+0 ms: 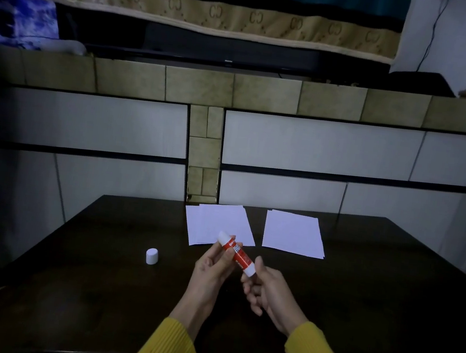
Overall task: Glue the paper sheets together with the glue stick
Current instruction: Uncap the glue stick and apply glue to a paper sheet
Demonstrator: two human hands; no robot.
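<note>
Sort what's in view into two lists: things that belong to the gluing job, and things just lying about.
Belongs to the job:
- glue stick, held by left hand and right hand
- white cap, off and standing on the table
- left paper stack
- right paper stack

Just lying about:
- patterned blanket hanging behind
- blue floral cloth

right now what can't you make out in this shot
All from the head view:
- Glue stick label: blurred and partly covered by the left hand.
- Its base: hidden by the right hand.
- Sheet count in the left paper stack and right paper stack: edges too fine.
- Cap underside: faces the table.
</note>
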